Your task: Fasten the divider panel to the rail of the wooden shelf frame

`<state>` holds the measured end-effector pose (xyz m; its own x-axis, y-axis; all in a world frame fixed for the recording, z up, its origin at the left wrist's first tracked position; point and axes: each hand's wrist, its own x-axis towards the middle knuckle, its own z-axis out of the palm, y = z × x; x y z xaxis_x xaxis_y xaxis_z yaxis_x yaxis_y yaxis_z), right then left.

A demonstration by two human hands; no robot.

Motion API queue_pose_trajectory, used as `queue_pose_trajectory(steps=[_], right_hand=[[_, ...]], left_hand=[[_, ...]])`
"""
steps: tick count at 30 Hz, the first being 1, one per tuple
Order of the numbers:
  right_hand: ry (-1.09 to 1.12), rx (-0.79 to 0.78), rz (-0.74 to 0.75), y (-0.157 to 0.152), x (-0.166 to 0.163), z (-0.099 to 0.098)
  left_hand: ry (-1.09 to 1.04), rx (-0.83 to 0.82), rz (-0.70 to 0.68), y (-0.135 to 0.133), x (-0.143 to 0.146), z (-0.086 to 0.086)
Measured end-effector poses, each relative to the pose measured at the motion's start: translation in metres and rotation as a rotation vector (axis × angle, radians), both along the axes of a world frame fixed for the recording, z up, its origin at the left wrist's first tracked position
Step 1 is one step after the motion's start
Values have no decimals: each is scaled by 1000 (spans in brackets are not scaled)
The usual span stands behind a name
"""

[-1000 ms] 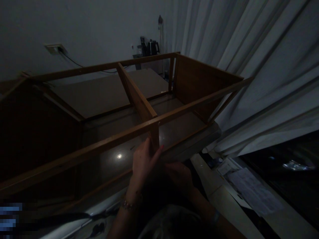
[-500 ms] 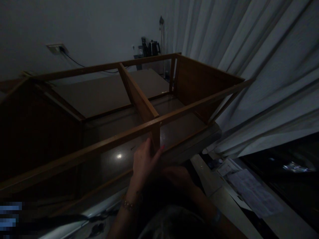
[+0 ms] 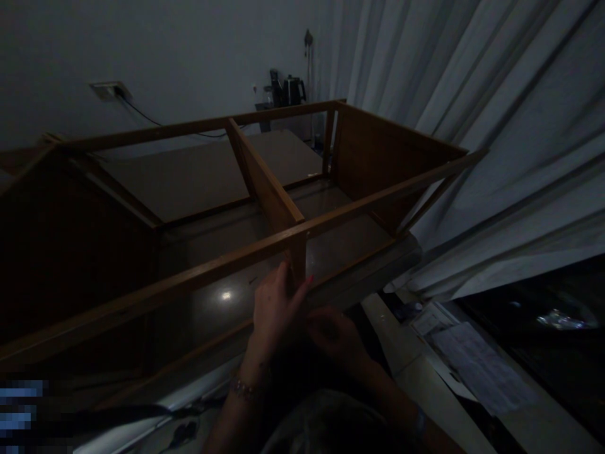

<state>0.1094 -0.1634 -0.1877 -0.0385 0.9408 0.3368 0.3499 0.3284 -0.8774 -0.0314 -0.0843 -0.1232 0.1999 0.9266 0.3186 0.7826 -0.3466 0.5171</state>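
A wooden cabinet frame (image 3: 198, 271) lies on its side in a dim room, with a middle divider board (image 3: 265, 183) running back from its front rail. My left hand (image 3: 276, 309) is wrapped around the short upright post (image 3: 299, 260) under that rail, thumb and fingers pinching it. Just to the right and lower, my right hand (image 3: 333, 337) is curled closed near the post's foot; what it holds is too dark to make out. A bracelet sits on my left wrist.
Pale curtains (image 3: 472, 126) hang on the right. Papers (image 3: 472, 366) lie on a ledge at lower right. A kettle (image 3: 293, 90) stands on a far table, and a wall socket (image 3: 108, 91) with a cable is at upper left.
My right hand has shifted slightly up and left, closer to the post. The left hand keeps its grip. The view has drifted a little.
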Motion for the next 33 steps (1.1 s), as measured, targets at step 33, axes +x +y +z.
queue_pose_trajectory(steps=[33], right_hand=[[-532,397,116,8,30,-10]], left_hand=[[-19,13,9,0,0,-2]])
